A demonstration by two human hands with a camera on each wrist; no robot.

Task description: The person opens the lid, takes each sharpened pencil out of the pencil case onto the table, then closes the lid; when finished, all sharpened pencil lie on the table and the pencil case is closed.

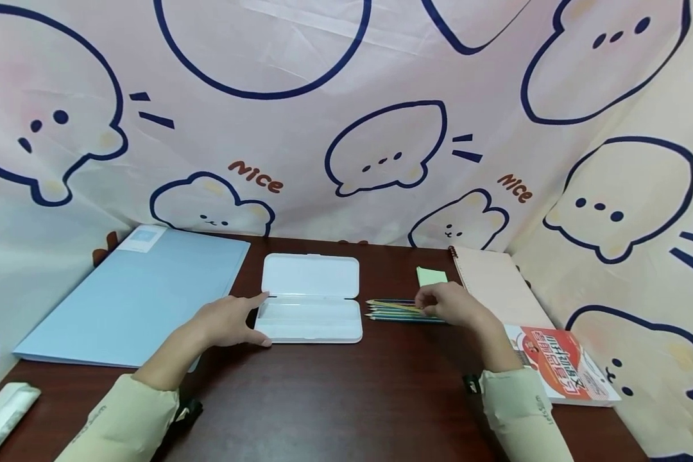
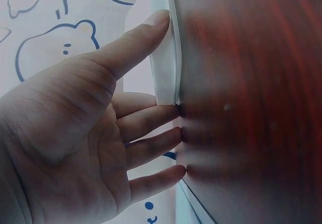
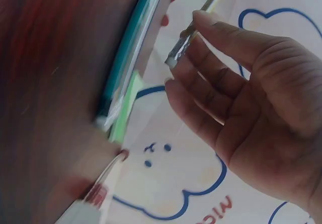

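Observation:
A white pencil case (image 1: 312,319) lies unfolded on the table, its lid (image 1: 310,276) laid back. My left hand (image 1: 231,321) rests at its left end, thumb on the front edge and fingers extended along the side. In the left wrist view the hand (image 2: 95,123) has fairly straight fingers, their tips at the tabletop. My right hand (image 1: 452,304) is over several pencils (image 1: 389,316) lying side by side to the right of the case. Between thumb and fingers, that hand (image 3: 251,88) pinches a pencil (image 3: 183,45) near its eraser end, raised off the others.
Behind the pencils lies a green notepad (image 1: 432,276). A spiral notebook (image 1: 499,282) and a red-and-white book (image 1: 566,366) are at the right. A large blue folder (image 1: 144,295) covers the left side; a pale packet (image 1: 2,414) sits at the near left. Patterned cloth (image 1: 300,135) hangs behind.

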